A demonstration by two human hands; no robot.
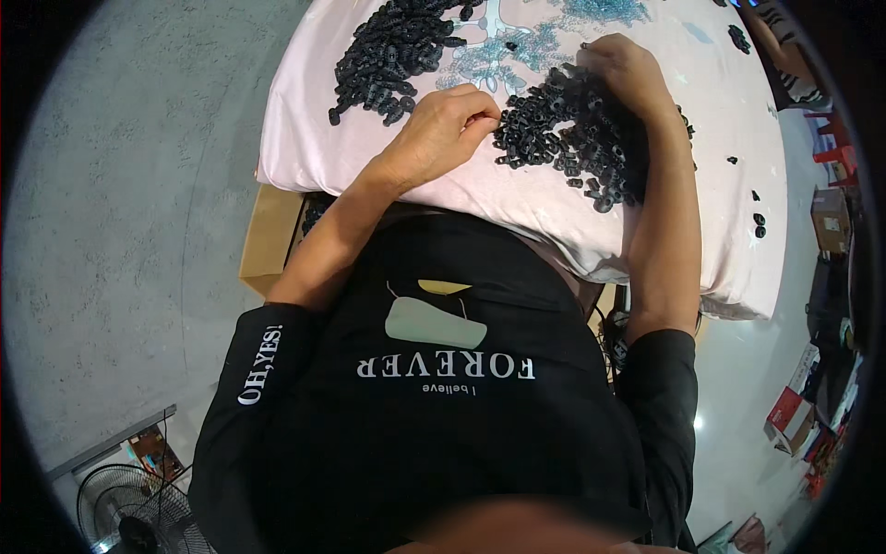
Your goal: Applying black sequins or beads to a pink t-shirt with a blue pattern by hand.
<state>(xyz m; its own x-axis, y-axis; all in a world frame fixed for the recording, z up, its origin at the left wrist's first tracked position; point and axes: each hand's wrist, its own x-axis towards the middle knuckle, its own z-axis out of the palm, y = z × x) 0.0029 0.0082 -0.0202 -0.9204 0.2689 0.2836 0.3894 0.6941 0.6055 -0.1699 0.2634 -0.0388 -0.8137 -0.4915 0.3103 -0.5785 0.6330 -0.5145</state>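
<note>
My left hand (441, 135) is closed in a pinch at the left edge of a pile of small black plastic pieces (544, 125). Whatever sits between its fingertips is too small to make out. Farther off, at the far side of the same pile, my right hand (632, 76) has its thumb and fingers pressed together. A dark speck shows at those fingertips, but its kind is unclear. Tiny shiny bits (517, 57) that look like coils lie spread beyond the pile, between both hands.
A second heap of black, ribbed oval pieces (388, 60) lies at the table's left. The pale pink cloth (318, 152) covers the table. Loose black pieces (759, 224) lie at right. A cardboard box (269, 231) stands under the left edge; a fan (138, 508) is lower left. Another person's arm (780, 46) shows far right.
</note>
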